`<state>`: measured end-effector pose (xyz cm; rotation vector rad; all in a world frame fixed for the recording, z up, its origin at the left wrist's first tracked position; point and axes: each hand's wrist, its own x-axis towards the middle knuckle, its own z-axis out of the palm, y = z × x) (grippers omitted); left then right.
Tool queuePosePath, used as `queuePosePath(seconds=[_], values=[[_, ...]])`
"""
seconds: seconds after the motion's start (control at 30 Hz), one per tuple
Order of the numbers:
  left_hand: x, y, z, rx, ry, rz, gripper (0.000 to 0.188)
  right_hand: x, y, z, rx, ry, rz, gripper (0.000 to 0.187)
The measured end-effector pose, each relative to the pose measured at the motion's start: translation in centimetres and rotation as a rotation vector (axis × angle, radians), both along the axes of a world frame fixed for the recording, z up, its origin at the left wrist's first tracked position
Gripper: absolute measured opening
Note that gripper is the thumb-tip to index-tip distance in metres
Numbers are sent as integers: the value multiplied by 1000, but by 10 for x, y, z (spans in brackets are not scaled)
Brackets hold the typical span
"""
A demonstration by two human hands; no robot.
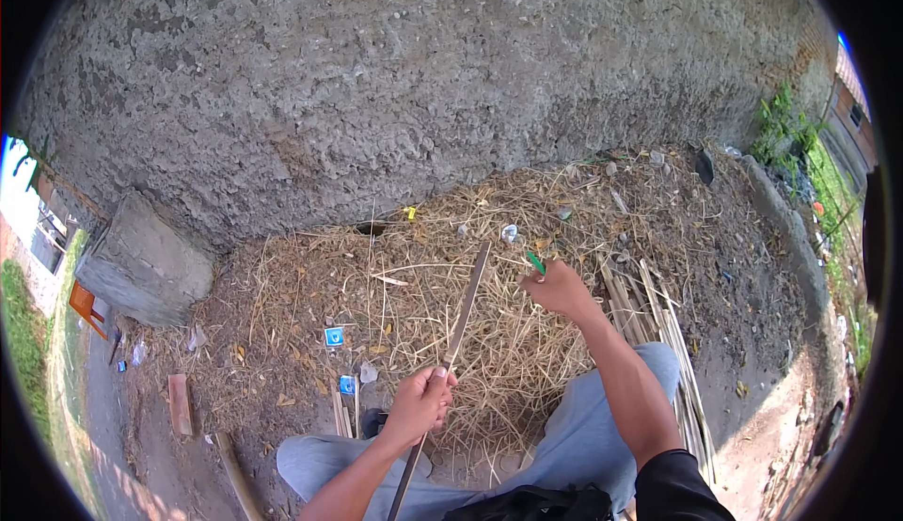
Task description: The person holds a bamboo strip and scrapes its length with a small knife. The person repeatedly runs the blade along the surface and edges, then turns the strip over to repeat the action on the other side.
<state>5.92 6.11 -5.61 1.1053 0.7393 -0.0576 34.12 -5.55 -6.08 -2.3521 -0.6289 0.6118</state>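
My left hand (420, 406) is closed around a long, narrow brown strip of wood or split bamboo (467, 300). The strip slants from near my lap up and to the right, its far tip over the straw. My right hand (562, 291) is closed on a small green thing, perhaps a handle (536, 261), whose end sticks out above the fingers. The rest of it is hidden in the grip, so its kind does not show. This hand is to the right of the strip's upper end, apart from it.
Straw and thin shavings (499, 361) cover the ground before me. Pale split sticks (663, 333) lie beside my right leg. A rough wall (451, 98) rises ahead, with a concrete block (146, 262) at left. A brick (180, 404) and blue packets (334, 337) lie on the left.
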Motion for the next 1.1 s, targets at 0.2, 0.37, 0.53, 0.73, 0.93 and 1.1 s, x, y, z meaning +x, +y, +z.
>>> queuePosePath(seconds=[0.2,0.37,0.53,0.73,0.93,1.1], values=[[7,-3,-21,599,-124,-31,22,9,-11,-27,-437,-307,408,30],[7,-6,-18,670,-109,-61,23,3,-2,1,-408,-31,374,34],[8,-7,4,362,-71,-93,25,-19,6,13,462,561,-47,44],[18,9,62,360,-59,-100,27,-36,18,31,898,799,-103,49],[62,45,123,1173,-3,-520,24,-32,17,54,1333,738,-168,49],[92,50,135,1537,12,-338,35,-16,25,45,1434,694,-436,32]])
